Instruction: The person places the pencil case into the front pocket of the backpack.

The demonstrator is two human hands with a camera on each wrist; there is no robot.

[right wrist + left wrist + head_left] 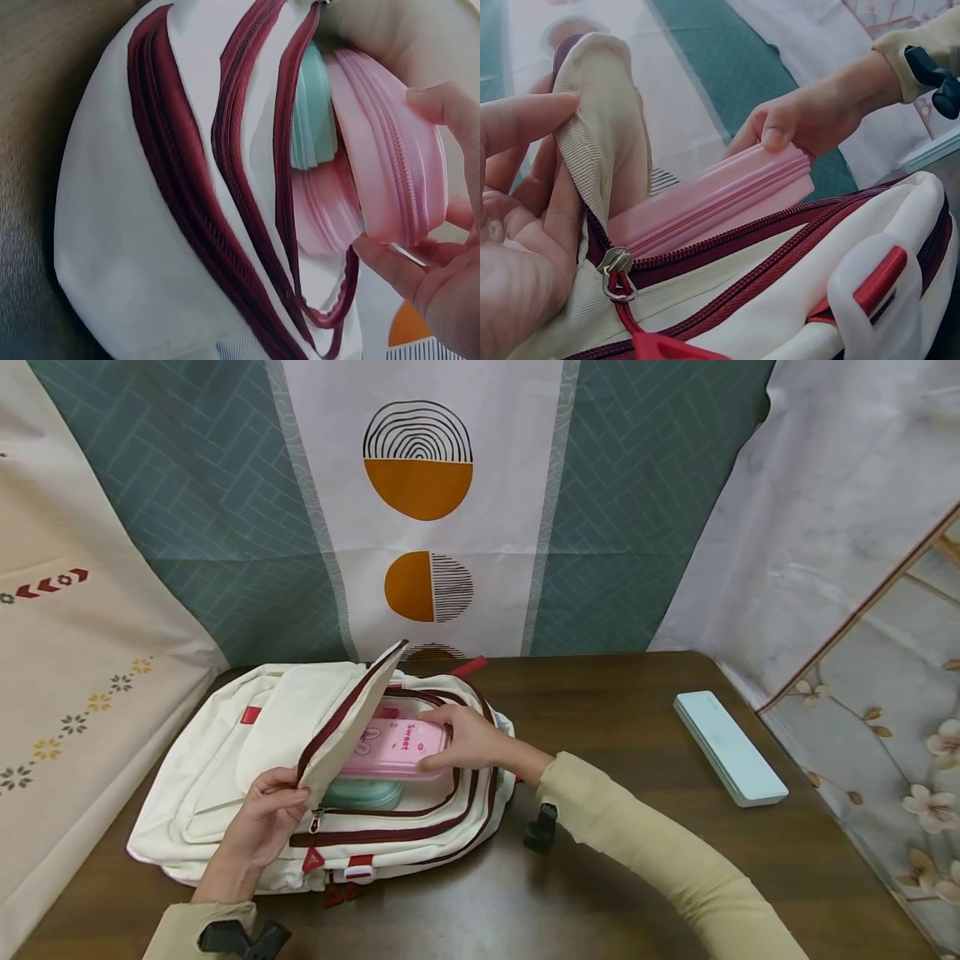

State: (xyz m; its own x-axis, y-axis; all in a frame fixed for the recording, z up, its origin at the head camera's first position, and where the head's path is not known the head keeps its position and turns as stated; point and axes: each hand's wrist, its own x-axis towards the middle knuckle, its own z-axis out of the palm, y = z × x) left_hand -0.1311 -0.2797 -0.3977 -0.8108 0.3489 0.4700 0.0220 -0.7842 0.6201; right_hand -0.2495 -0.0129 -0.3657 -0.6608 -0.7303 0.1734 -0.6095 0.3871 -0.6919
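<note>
A white backpack (202, 793) with dark red zippers lies on its back, its front pocket unzipped. My left hand (262, 814) pinches the edge of the pocket flap (348, 718) and holds it raised. In my right hand (476, 739) is a pink zippered pencil case (393, 747) marked "Sweet", gripped at its right end by thumb and fingers. The case sits tilted in the pocket mouth, its left end partly behind the flap. Beneath it, inside the pocket, lie a mint green case (312, 112) and another pink case (326, 206), both partly hidden.
A light blue flat box (731, 747) rests on the right side of the dark wooden table (600, 710). Patterned cloth (630, 510) hangs behind the table. A red zipper pull (313, 860) hangs at the bag's near side.
</note>
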